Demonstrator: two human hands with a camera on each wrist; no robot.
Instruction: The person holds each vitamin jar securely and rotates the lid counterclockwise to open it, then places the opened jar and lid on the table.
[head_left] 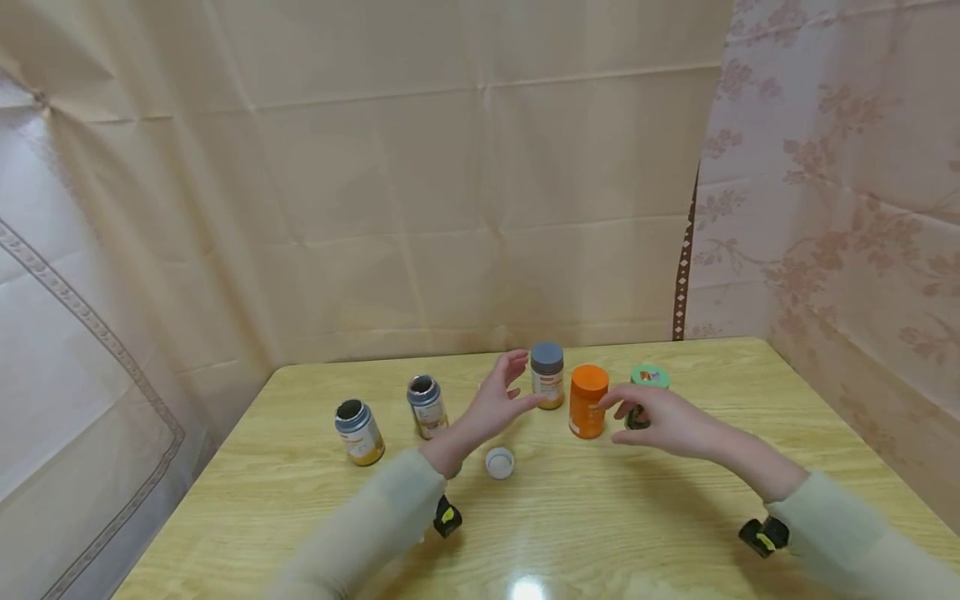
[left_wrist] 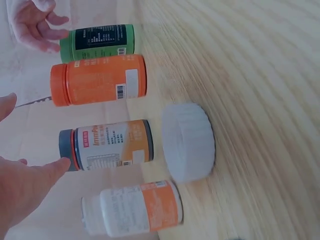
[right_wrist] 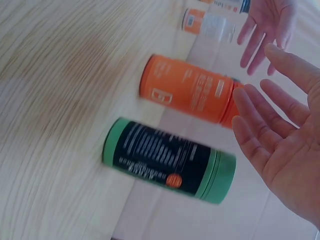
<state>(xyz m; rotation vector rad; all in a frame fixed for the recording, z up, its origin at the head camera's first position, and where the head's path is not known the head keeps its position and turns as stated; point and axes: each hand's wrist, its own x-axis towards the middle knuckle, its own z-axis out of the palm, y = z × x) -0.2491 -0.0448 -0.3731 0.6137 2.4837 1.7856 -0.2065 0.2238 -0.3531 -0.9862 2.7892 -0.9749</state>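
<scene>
Hovering above the surface [head_left: 637, 517], the left hand [head_left: 498, 402] and the right hand [head_left: 663, 418] stand apart, fingers loosely spread, neither wrapped round anything. Taking the white cap [head_left: 499, 463] as the clock's centre, the grey-lidded jar [head_left: 547, 385] stands upright at one o'clock, just beside the left thumb; the orange jar [head_left: 585, 408] is at two o'clock, near the right fingertips, with the green-lidded jar [head_left: 649, 376] farther out along the same hour. Whether any finger touches a jar, I cannot tell. The nearer uncapped jar [head_left: 429, 412] sits at ten o'clock, the farther uncapped jar [head_left: 363, 437] just past nine. Probably the step in hand is placing the hands around the closed jars; a grip there would call for curling the fingers round one without knocking its neighbour.
</scene>
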